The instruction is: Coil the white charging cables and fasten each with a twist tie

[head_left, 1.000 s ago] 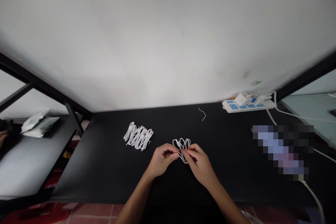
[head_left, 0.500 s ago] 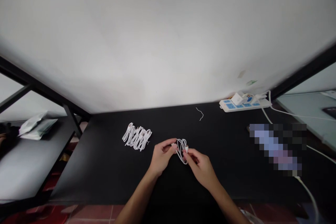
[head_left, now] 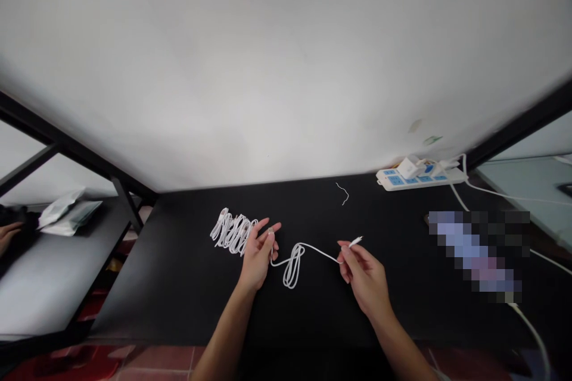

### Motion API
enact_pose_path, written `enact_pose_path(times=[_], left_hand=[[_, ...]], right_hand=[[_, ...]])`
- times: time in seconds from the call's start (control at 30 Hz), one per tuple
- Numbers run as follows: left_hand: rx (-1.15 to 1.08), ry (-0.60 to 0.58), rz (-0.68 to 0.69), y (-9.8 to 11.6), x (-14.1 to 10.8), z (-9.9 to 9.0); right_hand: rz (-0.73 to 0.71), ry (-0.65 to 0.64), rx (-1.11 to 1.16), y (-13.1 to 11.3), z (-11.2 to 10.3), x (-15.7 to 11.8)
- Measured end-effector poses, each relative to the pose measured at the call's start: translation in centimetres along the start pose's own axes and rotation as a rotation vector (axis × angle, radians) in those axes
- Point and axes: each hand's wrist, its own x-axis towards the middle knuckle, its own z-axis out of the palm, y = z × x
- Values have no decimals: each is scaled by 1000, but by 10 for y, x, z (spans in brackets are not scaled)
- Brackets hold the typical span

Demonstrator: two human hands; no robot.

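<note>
A white wall fills the view from 9 to 3 o'clock above a black table. A lower side table lies at 9 o'clock, carrying pale packets, with another person's hand beside them. A pixelated patch at 3 o'clock hides whatever lies there. At 2 o'clock sits a white power strip with blue sockets. A bundled white cable lies at 11 o'clock, just beside the left hand, whose fingers are spread while it holds one end of a loose white cable. That cable sags in coils over the table at 6 o'clock. The right hand pinches it just behind its connector. A tiny wire scrap lies at 12 o'clock.
</note>
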Motion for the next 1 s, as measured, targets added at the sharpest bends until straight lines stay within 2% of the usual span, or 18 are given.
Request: enact_pose_path(times=[0.07, 0.2, 0.33, 0.43, 0.5, 0.6, 0.67, 0.73, 0.83, 0.93, 1.0], left_hand=[[23, -22, -8, -3, -1, 3], [100, -75, -75, -11, -7, 15], [302, -87, 17, -13, -13, 24], [515, -114, 99, -7, -18, 24], [663, -197, 129, -1, -22, 21], [827, -371, 191, 8, -29, 17], [887, -410, 242, 12, -34, 15], [888, -370, 265, 11, -38, 13], [854, -239, 233, 6, -38, 7], [779, -133, 135, -1, -32, 0], [672, -112, 62, -5, -27, -2]], right_hand=[[-11, -29, -36, -1, 1, -1], [-25, -194, -202, -1, 6, -4], [-79, -318, -376, 4, 10, -3], [-83, -367, -447, 6, 12, 0], [-71, -370, -449, 6, 14, 4], [-51, -309, -411, 4, 15, 11], [-48, -237, -392, 2, 11, 17], [-62, -158, -386, 0, 4, 22], [-78, -91, -405, -4, -9, 26], [-66, -112, -466, -8, -20, 23], [-49, -171, -510, -8, -19, 18]])
